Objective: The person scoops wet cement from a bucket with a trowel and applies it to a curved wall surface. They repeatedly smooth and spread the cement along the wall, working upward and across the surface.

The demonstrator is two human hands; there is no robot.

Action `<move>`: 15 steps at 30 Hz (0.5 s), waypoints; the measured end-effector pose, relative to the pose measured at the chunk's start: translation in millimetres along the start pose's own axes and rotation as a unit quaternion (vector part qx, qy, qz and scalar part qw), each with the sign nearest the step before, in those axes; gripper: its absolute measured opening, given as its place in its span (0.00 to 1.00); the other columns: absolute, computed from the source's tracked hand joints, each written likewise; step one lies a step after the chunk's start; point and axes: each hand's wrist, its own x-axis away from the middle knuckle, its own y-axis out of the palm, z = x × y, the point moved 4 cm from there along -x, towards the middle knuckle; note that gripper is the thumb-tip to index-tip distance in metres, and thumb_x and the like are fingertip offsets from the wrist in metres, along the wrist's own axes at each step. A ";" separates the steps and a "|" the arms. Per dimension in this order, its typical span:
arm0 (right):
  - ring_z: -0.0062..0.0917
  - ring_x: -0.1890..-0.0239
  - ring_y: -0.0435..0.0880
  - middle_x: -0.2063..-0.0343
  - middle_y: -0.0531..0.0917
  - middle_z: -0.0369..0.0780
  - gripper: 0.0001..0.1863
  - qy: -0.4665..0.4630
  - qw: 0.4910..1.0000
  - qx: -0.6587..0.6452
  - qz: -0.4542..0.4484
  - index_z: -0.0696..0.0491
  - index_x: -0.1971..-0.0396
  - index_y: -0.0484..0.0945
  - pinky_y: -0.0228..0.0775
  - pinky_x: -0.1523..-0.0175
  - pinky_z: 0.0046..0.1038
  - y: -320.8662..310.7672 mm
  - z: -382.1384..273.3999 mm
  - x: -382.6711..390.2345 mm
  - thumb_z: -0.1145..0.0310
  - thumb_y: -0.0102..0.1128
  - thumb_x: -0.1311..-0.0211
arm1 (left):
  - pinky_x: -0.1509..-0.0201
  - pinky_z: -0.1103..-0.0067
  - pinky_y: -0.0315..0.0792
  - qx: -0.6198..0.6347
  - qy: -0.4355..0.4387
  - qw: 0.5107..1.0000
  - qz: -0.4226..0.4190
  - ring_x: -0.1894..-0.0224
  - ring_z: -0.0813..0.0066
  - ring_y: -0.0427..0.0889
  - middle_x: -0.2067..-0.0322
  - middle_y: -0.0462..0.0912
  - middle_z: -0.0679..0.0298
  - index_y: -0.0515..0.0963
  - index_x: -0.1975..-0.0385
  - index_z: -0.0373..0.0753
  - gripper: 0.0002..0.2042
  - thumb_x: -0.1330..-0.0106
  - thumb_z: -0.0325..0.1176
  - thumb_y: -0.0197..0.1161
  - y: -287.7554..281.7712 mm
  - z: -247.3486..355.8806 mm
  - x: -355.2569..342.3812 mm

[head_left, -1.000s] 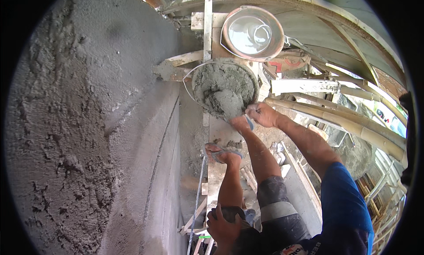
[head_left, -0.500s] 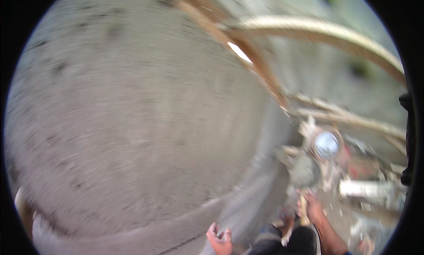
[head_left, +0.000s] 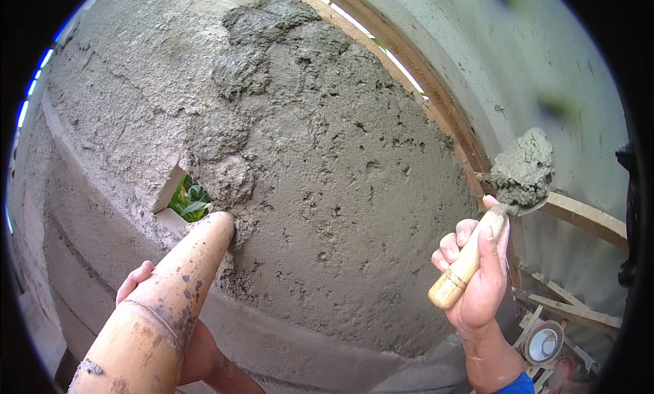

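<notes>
While raised right hand clenches trowel handle, left hand lies behind bamboo pole, grip unclear.

1 head-worn fisheye view, facing grey wall, close range.

The right hand is raised at the right of the frame, its fingers curled into a firm grip and its thumb pressed along the front. The right forearm rises from the lower edge, wrist nearly straight. At lower left, the left hand is largely hidden; fingertips show on one side, and the left forearm slants up leftward.
</notes>
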 end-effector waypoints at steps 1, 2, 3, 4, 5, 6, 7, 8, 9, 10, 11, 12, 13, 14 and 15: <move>0.20 0.69 0.71 0.64 0.71 0.35 0.24 -0.029 0.999 0.010 -0.025 0.42 0.33 0.54 0.68 0.65 0.24 21.9 -2.8 -13.0 0.66 0.47 0.23 | 0.28 0.56 0.62 -0.025 0.015 1.000 0.012 0.35 0.48 0.69 0.41 0.70 0.43 0.64 0.37 0.27 0.42 0.32 0.67 0.41 3.3 -0.1 -0.4; 0.19 0.69 0.71 0.64 0.71 0.34 0.25 -0.063 0.997 0.002 -0.038 0.41 0.33 0.53 0.68 0.64 0.24 42.2 -3.4 -25.8 0.69 0.49 0.24 | 0.30 0.58 0.64 -0.049 0.030 0.998 0.031 0.38 0.51 0.71 0.44 0.72 0.44 0.65 0.40 0.28 0.43 0.32 0.68 0.41 3.8 -0.4 -1.6; 0.18 0.68 0.71 0.64 0.71 0.34 0.26 -0.111 0.992 0.015 -0.057 0.42 0.34 0.52 0.69 0.64 0.23 62.5 -3.8 -40.5 0.71 0.50 0.25 | 0.31 0.59 0.66 -0.059 0.041 0.996 0.049 0.40 0.54 0.74 0.48 0.74 0.46 0.67 0.42 0.28 0.43 0.33 0.70 0.40 3.2 -1.8 -1.0; 0.16 0.67 0.71 0.64 0.71 0.35 0.26 -0.175 0.981 0.031 -0.076 0.44 0.34 0.52 0.69 0.63 0.21 82.4 -4.7 -53.2 0.73 0.50 0.25 | 0.30 0.55 0.64 -0.076 0.067 0.995 0.003 0.36 0.48 0.71 0.43 0.72 0.45 0.67 0.39 0.28 0.44 0.33 0.70 0.39 4.6 -0.1 -3.9; 0.14 0.68 0.71 0.64 0.71 0.35 0.27 -0.249 0.962 0.072 -0.088 0.48 0.34 0.51 0.69 0.63 0.20 102.0 -5.1 -64.1 0.75 0.51 0.26 | 0.30 0.55 0.64 -0.091 0.073 0.993 -0.025 0.36 0.48 0.71 0.44 0.72 0.45 0.67 0.39 0.28 0.45 0.33 0.71 0.38 5.6 -0.7 -4.1; 0.13 0.63 0.70 0.57 0.70 0.37 0.28 -0.304 0.942 0.113 -0.083 0.52 0.35 0.51 0.70 0.60 0.20 120.1 -4.3 -77.6 0.77 0.52 0.27 | 0.30 0.56 0.64 -0.109 0.081 0.990 -0.031 0.37 0.48 0.72 0.44 0.73 0.45 0.67 0.39 0.28 0.45 0.33 0.71 0.38 4.1 -0.1 -4.4; 0.16 0.60 0.71 0.55 0.70 0.39 0.28 -0.376 0.905 0.184 -0.070 0.53 0.35 0.51 0.70 0.58 0.23 137.7 -3.4 -87.0 0.77 0.53 0.28 | 0.30 0.56 0.64 -0.117 0.079 0.990 -0.025 0.37 0.49 0.72 0.45 0.73 0.46 0.67 0.40 0.28 0.45 0.33 0.72 0.37 3.0 -0.2 -3.7; 0.19 0.57 0.72 0.53 0.69 0.40 0.29 -0.467 0.847 0.247 -0.058 0.54 0.35 0.52 0.71 0.55 0.26 157.3 0.5 -94.9 0.77 0.55 0.29 | 0.30 0.56 0.64 -0.124 0.078 0.989 -0.018 0.38 0.50 0.72 0.45 0.73 0.46 0.68 0.40 0.28 0.46 0.33 0.72 0.36 2.0 -0.1 -4.0; 0.22 0.55 0.73 0.51 0.69 0.42 0.29 -0.538 0.799 0.263 -0.054 0.54 0.35 0.52 0.71 0.52 0.29 178.2 8.5 -104.0 0.77 0.56 0.30 | 0.30 0.57 0.64 -0.131 0.076 0.988 -0.012 0.38 0.50 0.73 0.46 0.74 0.46 0.68 0.41 0.28 0.46 0.33 0.73 0.36 2.6 0.1 -3.3; 0.25 0.52 0.74 0.49 0.68 0.43 0.30 -0.596 0.761 0.247 -0.065 0.55 0.35 0.52 0.72 0.49 0.32 198.9 18.9 -111.9 0.77 0.57 0.30 | 0.30 0.57 0.64 -0.147 0.081 0.986 -0.011 0.38 0.51 0.73 0.47 0.74 0.46 0.68 0.41 0.28 0.46 0.33 0.72 0.36 4.1 0.5 -3.0; 0.28 0.49 0.75 0.46 0.68 0.45 0.31 -0.624 0.740 0.241 -0.077 0.56 0.34 0.52 0.73 0.47 0.35 218.0 34.8 -117.5 0.76 0.58 0.31 | 0.30 0.57 0.64 -0.143 0.081 0.986 -0.007 0.38 0.51 0.73 0.47 0.74 0.46 0.68 0.42 0.28 0.45 0.33 0.72 0.37 5.6 0.5 -2.2; 0.35 0.48 0.78 0.49 0.72 0.47 0.32 -0.570 0.775 0.231 -0.144 0.57 0.33 0.53 0.73 0.48 0.41 231.8 54.7 -125.0 0.77 0.58 0.32 | 0.30 0.58 0.65 -0.138 0.080 0.987 -0.004 0.38 0.52 0.73 0.48 0.74 0.46 0.69 0.42 0.28 0.44 0.33 0.71 0.38 6.8 0.0 -2.1; 0.41 0.53 0.79 0.52 0.73 0.49 0.34 -0.578 0.756 0.268 -0.151 0.54 0.32 0.53 0.73 0.51 0.42 242.6 72.4 -129.9 0.79 0.59 0.35 | 0.31 0.58 0.65 -0.134 0.080 0.988 -0.001 0.38 0.52 0.73 0.48 0.74 0.46 0.69 0.43 0.28 0.44 0.33 0.71 0.39 7.8 0.4 -1.4; 0.48 0.57 0.80 0.56 0.74 0.50 0.38 -0.586 0.737 0.305 -0.145 0.51 0.31 0.53 0.74 0.54 0.44 252.1 89.8 -135.1 0.80 0.60 0.38 | 0.31 0.58 0.65 -0.123 0.081 0.989 -0.002 0.38 0.52 0.73 0.48 0.74 0.46 0.69 0.43 0.28 0.44 0.33 0.71 0.40 8.4 1.2 -1.1; 0.47 0.60 0.79 0.61 0.74 0.47 0.40 -0.549 0.736 0.365 -0.153 0.44 0.32 0.55 0.73 0.57 0.45 255.7 108.0 -139.5 0.79 0.62 0.42 | 0.31 0.58 0.65 -0.128 0.078 0.989 -0.003 0.38 0.52 0.73 0.48 0.74 0.46 0.69 0.43 0.28 0.43 0.33 0.70 0.41 8.6 1.9 -1.2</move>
